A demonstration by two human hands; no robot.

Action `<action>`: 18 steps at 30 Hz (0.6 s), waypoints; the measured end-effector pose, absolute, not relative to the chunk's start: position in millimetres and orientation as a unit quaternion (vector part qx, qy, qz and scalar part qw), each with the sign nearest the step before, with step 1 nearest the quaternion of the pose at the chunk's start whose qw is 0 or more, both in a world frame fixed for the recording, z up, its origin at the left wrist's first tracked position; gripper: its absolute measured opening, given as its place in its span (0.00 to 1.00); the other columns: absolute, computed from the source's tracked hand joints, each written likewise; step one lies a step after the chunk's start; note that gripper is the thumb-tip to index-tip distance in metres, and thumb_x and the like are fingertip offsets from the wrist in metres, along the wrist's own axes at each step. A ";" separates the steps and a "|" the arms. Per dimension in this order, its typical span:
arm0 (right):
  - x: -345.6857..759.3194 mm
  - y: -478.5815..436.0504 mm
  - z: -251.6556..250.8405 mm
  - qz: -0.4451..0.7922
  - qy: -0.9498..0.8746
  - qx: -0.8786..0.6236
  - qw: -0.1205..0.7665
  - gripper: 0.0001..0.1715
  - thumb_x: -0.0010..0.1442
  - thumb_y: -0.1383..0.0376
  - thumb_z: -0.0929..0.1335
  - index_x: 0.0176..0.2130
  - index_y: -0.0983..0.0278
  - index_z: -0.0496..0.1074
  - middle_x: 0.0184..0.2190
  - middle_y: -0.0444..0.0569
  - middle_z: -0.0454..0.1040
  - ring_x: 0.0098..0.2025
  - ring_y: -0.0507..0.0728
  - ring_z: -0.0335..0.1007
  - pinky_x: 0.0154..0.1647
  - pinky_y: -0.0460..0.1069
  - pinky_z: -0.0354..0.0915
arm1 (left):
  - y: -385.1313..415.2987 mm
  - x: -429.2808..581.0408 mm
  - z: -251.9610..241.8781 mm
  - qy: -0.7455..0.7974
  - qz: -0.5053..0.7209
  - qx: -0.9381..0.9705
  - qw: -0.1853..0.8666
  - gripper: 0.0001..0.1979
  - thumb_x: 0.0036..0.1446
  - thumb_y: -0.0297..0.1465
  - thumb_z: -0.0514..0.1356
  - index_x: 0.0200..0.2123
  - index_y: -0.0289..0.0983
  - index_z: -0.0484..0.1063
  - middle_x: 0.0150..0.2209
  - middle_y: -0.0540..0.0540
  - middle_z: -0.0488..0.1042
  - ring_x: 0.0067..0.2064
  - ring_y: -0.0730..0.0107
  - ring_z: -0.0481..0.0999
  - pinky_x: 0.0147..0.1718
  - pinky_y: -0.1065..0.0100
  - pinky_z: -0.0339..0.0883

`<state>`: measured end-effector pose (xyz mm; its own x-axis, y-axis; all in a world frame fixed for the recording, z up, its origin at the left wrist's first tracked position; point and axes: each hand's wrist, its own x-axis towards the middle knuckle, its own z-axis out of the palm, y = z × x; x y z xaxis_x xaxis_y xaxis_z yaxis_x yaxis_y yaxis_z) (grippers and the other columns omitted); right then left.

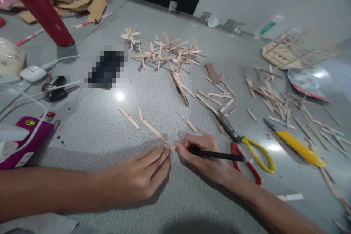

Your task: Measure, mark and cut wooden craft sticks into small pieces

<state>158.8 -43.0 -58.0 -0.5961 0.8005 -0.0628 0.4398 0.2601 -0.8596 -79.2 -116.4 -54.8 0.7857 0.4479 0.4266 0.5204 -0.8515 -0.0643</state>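
My left hand [148,170] is closed, its fingertips pressed on one end of a short wooden stick piece [172,148]. At the other end are the fingertips of my right hand [201,155], also closed. A slim black pen-like tool [222,155] lies in my right hand's grip, its rear end pointing right; its tip is hidden. Just beyond my fingers lie a notched popsicle stick [155,131] with a short piece touching its far end, and a separate popsicle stick [128,118]. A pointed wood splinter [188,123] lies beyond my right hand.
Scissors [233,131] with yellow and red handles lie beside my right forearm. Further right is a yellow cutter [300,148] among scattered sticks. Joined stick stars [164,53] stand at the back. A pixelated dark object [106,68], a purple power strip [33,139] and cables are left.
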 end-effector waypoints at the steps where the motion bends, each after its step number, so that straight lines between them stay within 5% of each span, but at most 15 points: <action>1: 159.8 -43.3 -59.3 0.464 -0.761 -0.406 0.200 0.25 0.71 0.60 0.68 0.23 0.60 0.61 0.14 0.37 0.62 0.16 0.47 0.55 0.18 0.46 0.52 | -116.4 -79.3 -54.2 -0.257 -0.200 -0.941 0.089 0.17 0.61 0.20 0.58 0.52 0.17 0.76 0.53 0.25 0.80 0.55 0.48 0.82 0.61 0.57 0.74; 18: 158.4 -44.7 -61.5 0.494 -0.726 -0.432 0.203 0.25 0.71 0.58 0.69 0.24 0.60 0.63 0.14 0.36 0.62 0.16 0.47 0.55 0.17 0.44 0.52 | -116.9 -79.6 -53.7 -0.260 -0.191 -0.941 0.098 0.17 0.63 0.20 0.57 0.53 0.19 0.76 0.53 0.27 0.80 0.56 0.51 0.82 0.61 0.58 0.73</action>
